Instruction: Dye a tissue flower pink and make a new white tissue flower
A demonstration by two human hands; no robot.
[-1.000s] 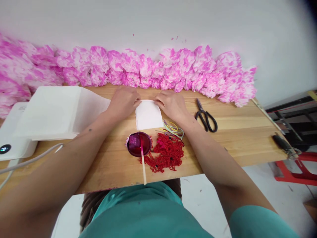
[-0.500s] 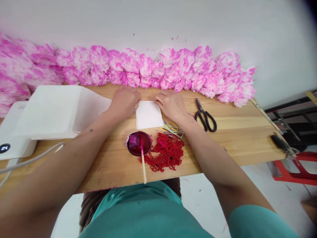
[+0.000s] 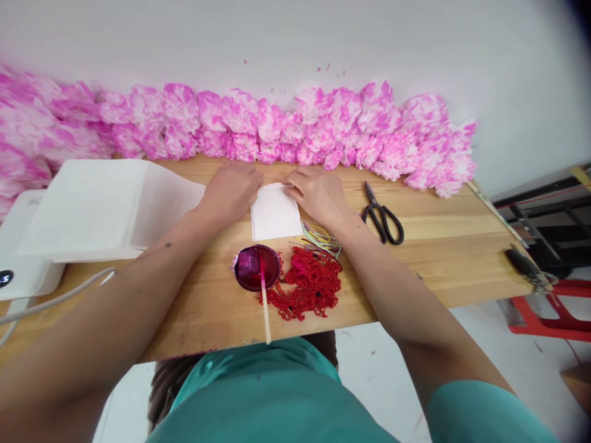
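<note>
The left hand (image 3: 234, 189) and right hand (image 3: 318, 192), slightly apart, pinch the far corners of a small white square paper stack (image 3: 276, 216), mid-worktop towards the far edge. Ruffled pink-and-white blooms (image 3: 344, 117) line that edge of the pale wood-grained worktop (image 3: 443, 246), against a whitish wall (image 3: 277, 37); a red plastic stool (image 3: 535, 321) shows beyond the right edge.

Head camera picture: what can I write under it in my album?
Left hand and right hand at the far corners of a white square, with pink-and-white ruffled bunches behind.
</note>
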